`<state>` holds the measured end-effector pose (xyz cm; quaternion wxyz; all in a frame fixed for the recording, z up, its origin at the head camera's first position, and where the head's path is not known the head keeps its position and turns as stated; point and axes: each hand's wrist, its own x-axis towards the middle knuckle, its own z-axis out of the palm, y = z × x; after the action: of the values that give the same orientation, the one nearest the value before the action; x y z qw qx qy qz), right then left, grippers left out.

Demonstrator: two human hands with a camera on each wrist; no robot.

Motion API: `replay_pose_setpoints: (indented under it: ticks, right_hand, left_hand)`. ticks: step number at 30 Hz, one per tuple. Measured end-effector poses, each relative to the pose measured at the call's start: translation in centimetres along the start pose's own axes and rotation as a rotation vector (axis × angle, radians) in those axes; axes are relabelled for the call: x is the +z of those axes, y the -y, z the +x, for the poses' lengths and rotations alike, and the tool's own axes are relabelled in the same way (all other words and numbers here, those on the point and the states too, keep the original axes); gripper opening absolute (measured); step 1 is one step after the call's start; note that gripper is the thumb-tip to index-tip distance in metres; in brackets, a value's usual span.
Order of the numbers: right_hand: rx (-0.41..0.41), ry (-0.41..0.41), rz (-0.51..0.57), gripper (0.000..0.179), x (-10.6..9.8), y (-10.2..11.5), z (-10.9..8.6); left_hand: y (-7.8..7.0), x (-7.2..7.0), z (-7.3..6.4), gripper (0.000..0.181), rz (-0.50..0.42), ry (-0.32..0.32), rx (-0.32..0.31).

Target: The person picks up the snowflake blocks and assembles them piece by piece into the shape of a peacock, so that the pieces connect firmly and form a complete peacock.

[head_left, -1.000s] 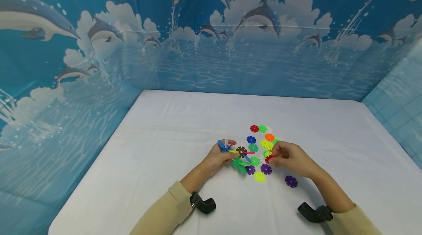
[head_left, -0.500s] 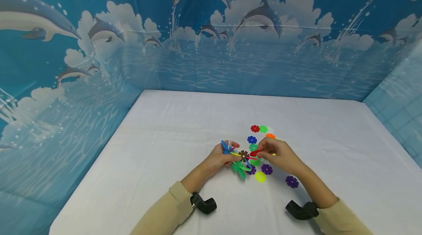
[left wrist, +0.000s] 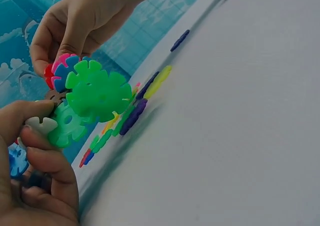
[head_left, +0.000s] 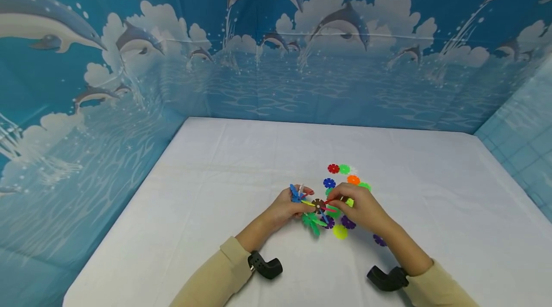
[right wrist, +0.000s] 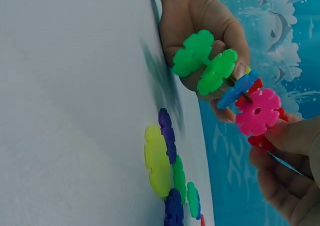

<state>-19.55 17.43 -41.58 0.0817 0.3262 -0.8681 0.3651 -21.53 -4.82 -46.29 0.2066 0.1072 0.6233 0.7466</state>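
My left hand (head_left: 286, 209) holds a joined cluster of notched plastic snowflake discs. A brown disc (head_left: 318, 206) sits at the middle of the cluster. Two green discs (right wrist: 194, 53) stick out on the near side, and a blue disc (right wrist: 239, 89) and a pink disc (right wrist: 258, 110) stand toward my right hand. Other blue pieces (head_left: 296, 193) show at the left hand's fingers. Between thumb and fingers, my right hand (head_left: 362, 206) pinches a red disc (right wrist: 257, 142) right at the cluster, beside the pink one. Its far part is hidden by the fingers.
Loose discs lie flat on the white table (head_left: 207, 168), right of the cluster: a yellow one (head_left: 340, 232), purple ones (head_left: 348, 222), an orange one (head_left: 353, 180), a red one (head_left: 333, 168) and several more. A dolphin-print curtain (head_left: 276, 91) hangs behind the table.
My right hand has carried the red disc leftward from the loose pieces to the cluster's brown disc. The left hand has stayed nearly in place, with the cluster slightly tilted.
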Motion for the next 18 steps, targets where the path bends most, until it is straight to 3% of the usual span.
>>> replay_pose_setpoints:
  ticks: [6,11,14,18]
  right_hand:
    - [-0.120,0.007,-0.149,0.023,0.2,0.9,-0.1]
    - [-0.206,0.046,-0.211,0.021,0.3,1.3,0.3]
    - [-0.216,0.052,-0.237,0.020,0.4,1.3,0.3]
    - [-0.167,0.040,-0.212,0.020,0.4,1.0,0.1]
  left_hand:
    - [-0.1,-0.4,0.0,0.041,0.056,0.041,0.014]
    - [0.1,-0.6,0.0,0.038,0.091,0.043,0.025]
    - [0.2,-0.5,0.1,0.036,0.100,0.036,0.030]
    - [0.3,-0.3,0.1,0.033,0.091,0.024,0.028]
